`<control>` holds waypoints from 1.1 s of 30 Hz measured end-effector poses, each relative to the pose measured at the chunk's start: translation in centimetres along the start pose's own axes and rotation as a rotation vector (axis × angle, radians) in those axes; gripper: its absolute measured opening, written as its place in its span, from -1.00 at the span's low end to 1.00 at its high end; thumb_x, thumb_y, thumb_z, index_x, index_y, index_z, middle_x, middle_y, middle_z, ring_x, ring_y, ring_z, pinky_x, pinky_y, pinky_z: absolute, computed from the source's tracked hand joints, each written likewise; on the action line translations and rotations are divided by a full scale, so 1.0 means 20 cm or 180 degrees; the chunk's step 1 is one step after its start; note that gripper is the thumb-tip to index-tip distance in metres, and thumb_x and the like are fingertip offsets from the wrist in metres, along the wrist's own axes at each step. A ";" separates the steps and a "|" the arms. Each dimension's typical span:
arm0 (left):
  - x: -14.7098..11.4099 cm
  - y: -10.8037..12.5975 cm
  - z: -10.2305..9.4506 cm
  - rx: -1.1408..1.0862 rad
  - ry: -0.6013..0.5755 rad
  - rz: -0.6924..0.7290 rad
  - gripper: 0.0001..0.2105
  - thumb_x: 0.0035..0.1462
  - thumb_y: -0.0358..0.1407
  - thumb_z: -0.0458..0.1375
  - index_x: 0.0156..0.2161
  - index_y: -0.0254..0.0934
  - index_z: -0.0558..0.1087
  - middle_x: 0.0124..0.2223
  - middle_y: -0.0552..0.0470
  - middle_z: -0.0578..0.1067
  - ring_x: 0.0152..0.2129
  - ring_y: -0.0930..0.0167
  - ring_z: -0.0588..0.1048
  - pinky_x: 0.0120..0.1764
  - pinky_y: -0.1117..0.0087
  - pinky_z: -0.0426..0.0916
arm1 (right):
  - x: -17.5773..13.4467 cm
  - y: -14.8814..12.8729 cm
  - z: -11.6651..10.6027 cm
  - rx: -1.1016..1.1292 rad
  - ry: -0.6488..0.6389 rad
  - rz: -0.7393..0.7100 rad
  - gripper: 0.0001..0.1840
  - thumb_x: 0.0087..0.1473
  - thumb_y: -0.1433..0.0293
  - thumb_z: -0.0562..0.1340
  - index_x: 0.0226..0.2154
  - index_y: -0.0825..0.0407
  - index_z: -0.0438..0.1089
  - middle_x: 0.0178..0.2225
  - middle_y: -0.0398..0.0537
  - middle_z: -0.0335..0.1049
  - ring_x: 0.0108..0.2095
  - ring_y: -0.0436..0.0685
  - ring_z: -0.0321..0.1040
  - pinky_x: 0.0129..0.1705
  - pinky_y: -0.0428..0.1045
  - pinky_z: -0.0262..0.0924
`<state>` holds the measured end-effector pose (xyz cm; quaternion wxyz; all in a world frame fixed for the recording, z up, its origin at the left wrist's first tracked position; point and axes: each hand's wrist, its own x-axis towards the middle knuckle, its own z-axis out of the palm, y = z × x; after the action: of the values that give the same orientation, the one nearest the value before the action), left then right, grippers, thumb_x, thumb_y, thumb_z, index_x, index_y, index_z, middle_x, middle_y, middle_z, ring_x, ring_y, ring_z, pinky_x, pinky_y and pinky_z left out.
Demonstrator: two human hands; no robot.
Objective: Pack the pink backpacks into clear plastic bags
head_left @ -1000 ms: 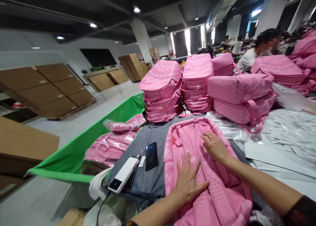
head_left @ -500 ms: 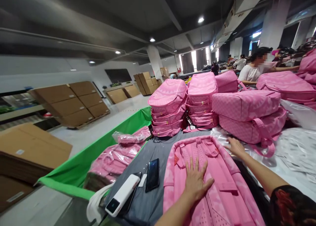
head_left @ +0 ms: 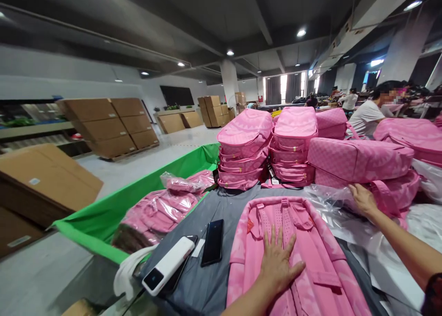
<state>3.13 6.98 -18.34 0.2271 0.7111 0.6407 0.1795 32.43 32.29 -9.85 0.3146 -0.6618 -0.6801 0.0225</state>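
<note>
A pink backpack point(head_left: 319, 251) lies on the grey-covered table, its straps and back panel facing up. My left hand point(head_left: 278, 261) rests flat on that panel with fingers spread. Farther right, my right hand point(head_left: 365, 201) is at a clear plastic bag point(head_left: 331, 203), its fingers bent around the bag's far edge; the fingertips are partly hidden. Just beyond that hand, a pink backpack point(head_left: 359, 159) lies on top of another, whose strap hangs down beside my wrist.
Two stacks of pink backpacks point(head_left: 245, 127) point(head_left: 295, 123) stand at the back. Phones point(head_left: 212, 242) and a white power bank point(head_left: 169, 265) lie at the left. A green-sided bin point(head_left: 138, 194) holds plastic-wrapped pink bags. A co-worker point(head_left: 368, 113) sits behind; cardboard boxes point(head_left: 103, 123) stand left.
My right hand has moved right and closed at the plastic bag, showing more of it. My left hand stays flat on the backpack. The camera view has shifted slightly.
</note>
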 end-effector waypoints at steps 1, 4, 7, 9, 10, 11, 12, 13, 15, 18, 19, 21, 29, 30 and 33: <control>0.00 0.00 0.00 -0.0034 0.0011 0.0021 -0.21 0.24 0.30 -0.02 0.46 0.07 0.00 0.54 -0.10 -0.21 0.47 0.01 -0.40 0.38 -0.24 -0.58 | 0.01 -0.03 -0.08 0.0082 0.0124 0.0020 -0.74 0.19 0.30 0.02 -0.53 -0.07 0.20 -0.53 0.00 0.33 -0.47 0.15 0.29 -0.39 0.01 0.12; -0.01 0.00 0.00 -0.0074 0.0018 0.0050 -0.21 0.24 0.30 -0.04 0.46 0.07 0.01 0.54 -0.11 -0.21 0.46 0.00 -0.41 0.37 -0.25 -0.58 | 0.04 -0.16 -0.34 0.0303 0.0577 0.0026 -0.71 0.24 0.29 -0.03 -0.53 -0.11 0.07 -0.55 0.00 0.25 -0.49 0.14 0.22 -0.40 0.04 0.07; -0.01 -0.01 0.01 -0.0082 0.0105 0.0066 -0.21 0.23 0.31 -0.03 0.46 0.05 0.04 0.55 -0.12 -0.16 0.47 -0.03 -0.37 0.38 -0.26 -0.54 | 0.07 -0.40 -0.62 0.0467 0.0848 -0.0294 -0.64 0.32 0.20 -0.04 -0.51 -0.11 0.09 -0.51 -0.01 0.25 -0.44 0.11 0.21 -0.35 0.05 0.05; -0.01 -0.02 0.01 -0.0154 0.0204 0.0133 -0.21 0.22 0.30 0.01 0.45 0.04 0.08 0.55 -0.12 -0.15 0.47 -0.04 -0.35 0.38 -0.26 -0.51 | 0.04 -0.61 -0.76 0.0638 0.0799 -0.0779 -0.65 0.32 0.15 0.01 -0.46 -0.10 0.18 -0.48 -0.07 0.24 -0.42 0.09 0.19 -0.32 0.03 0.07; -0.01 -0.02 0.01 -0.0204 0.0260 0.0201 -0.21 0.22 0.29 0.02 0.45 0.04 0.09 0.55 -0.11 -0.16 0.47 -0.04 -0.34 0.38 -0.26 -0.50 | -0.01 -0.71 -0.82 0.0783 0.0745 -0.1103 -0.66 0.32 0.12 0.03 -0.43 -0.10 0.21 -0.48 -0.10 0.23 -0.42 0.08 0.17 -0.32 0.02 0.08; -0.01 -0.02 0.00 -0.0267 0.0322 0.0275 -0.22 0.22 0.28 0.04 0.44 0.04 0.10 0.55 -0.11 -0.14 0.48 -0.04 -0.31 0.39 -0.26 -0.48 | -0.07 -0.81 -0.85 0.0961 0.0708 -0.1441 -0.65 0.32 0.07 0.03 -0.41 -0.10 0.23 -0.49 -0.13 0.21 -0.44 0.07 0.15 -0.34 0.00 0.08; -0.02 -0.01 -0.01 -0.0363 0.0390 0.0331 -0.22 0.21 0.28 0.05 0.44 0.02 0.13 0.54 -0.12 -0.08 0.48 -0.04 -0.24 0.39 -0.26 -0.45 | -0.16 -0.90 -0.86 0.1150 0.0672 -0.1774 -0.61 0.31 0.02 0.03 -0.41 -0.10 0.23 -0.50 -0.15 0.18 -0.46 0.06 0.13 -0.36 -0.01 0.08; -0.03 0.00 -0.03 -0.0540 0.0486 0.0369 -0.20 0.19 0.29 0.07 0.42 -0.03 0.19 0.52 -0.15 0.02 0.47 -0.04 -0.14 0.40 -0.25 -0.38 | -0.27 -0.96 -0.85 0.1324 0.0643 -0.2052 -0.56 0.31 -0.04 0.03 -0.44 -0.10 0.21 -0.53 -0.17 0.16 -0.49 0.05 0.11 -0.39 -0.01 0.08; -0.08 0.05 -0.07 -0.1246 0.0710 0.0508 -0.14 0.06 0.37 0.13 0.30 -0.17 0.38 0.38 -0.24 0.31 0.37 -0.04 0.16 0.39 -0.18 -0.11 | -0.52 -1.01 -0.76 0.1528 0.0474 -0.2338 -0.47 0.29 -0.12 0.02 -0.49 -0.10 0.17 -0.58 -0.19 0.15 -0.55 0.03 0.10 -0.46 -0.03 0.09; -0.20 0.19 -0.10 -0.2996 0.1212 0.0805 -0.18 -0.10 0.43 0.20 -0.02 -0.27 0.54 0.02 -0.18 0.57 0.04 0.10 0.48 0.19 0.06 0.29 | -0.91 -0.95 -0.51 0.1569 -0.0339 -0.2352 -0.47 0.32 -0.10 -0.01 -0.47 -0.08 0.24 -0.60 -0.18 0.23 -0.60 0.03 0.18 -0.53 -0.06 0.11; -0.24 0.23 -0.11 -0.3552 0.1440 0.0766 -0.26 -0.07 0.41 0.21 -0.13 -0.27 0.54 -0.11 -0.11 0.58 -0.10 0.19 0.52 0.08 0.15 0.36 | -1.02 -0.91 -0.42 0.1566 -0.0625 -0.2335 -0.48 0.33 -0.07 -0.01 -0.46 -0.08 0.26 -0.59 -0.17 0.28 -0.59 0.04 0.22 -0.52 -0.06 0.14; -0.31 0.29 -0.09 -0.4263 0.1895 0.0390 -0.40 0.01 0.32 0.23 -0.34 -0.27 0.46 -0.35 0.02 0.50 -0.34 0.35 0.47 -0.12 0.29 0.39 | -1.18 -0.84 -0.28 0.1626 -0.1014 -0.2214 -0.48 0.32 -0.06 -0.01 -0.45 -0.07 0.29 -0.54 -0.13 0.36 -0.55 0.06 0.30 -0.49 -0.05 0.20; -0.52 -0.03 -0.05 -0.2396 0.1775 -0.0881 -0.50 0.04 0.21 0.17 -0.41 -0.26 0.44 -0.41 -0.04 0.48 -0.36 0.26 0.49 -0.15 0.18 0.44 | -0.88 -0.70 -0.20 0.2398 -0.0868 -0.0682 -0.39 0.13 -0.27 0.06 -0.53 -0.11 0.08 -0.68 -0.27 0.09 -0.68 0.01 0.05 -0.66 -0.07 0.02; -0.55 -0.03 -0.07 -0.1987 0.1852 -0.0803 -0.55 0.04 0.10 0.22 -0.21 -0.29 0.51 -0.19 -0.16 0.57 -0.17 0.17 0.52 0.01 0.11 0.41 | -0.85 -0.70 -0.22 0.2413 -0.0873 -0.0666 -0.39 0.13 -0.27 0.06 -0.52 -0.11 0.08 -0.69 -0.28 0.07 -0.69 0.01 0.04 -0.66 -0.07 0.00; -0.57 0.08 -0.13 -0.0370 0.2236 -0.0228 -0.30 0.10 -0.18 0.25 0.35 -0.24 0.24 0.38 -0.24 0.27 0.33 0.07 0.19 0.35 -0.01 0.07 | -0.91 -0.74 -0.28 0.2077 -0.0804 -0.1161 -0.42 0.21 -0.21 0.00 -0.51 -0.11 0.11 -0.66 -0.24 0.13 -0.65 0.03 0.12 -0.58 -0.05 0.08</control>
<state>1.70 -4.29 -14.98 0.0393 0.5689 0.6930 0.4411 20.52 11.64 -6.06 0.4212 -0.3874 -0.7769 0.2625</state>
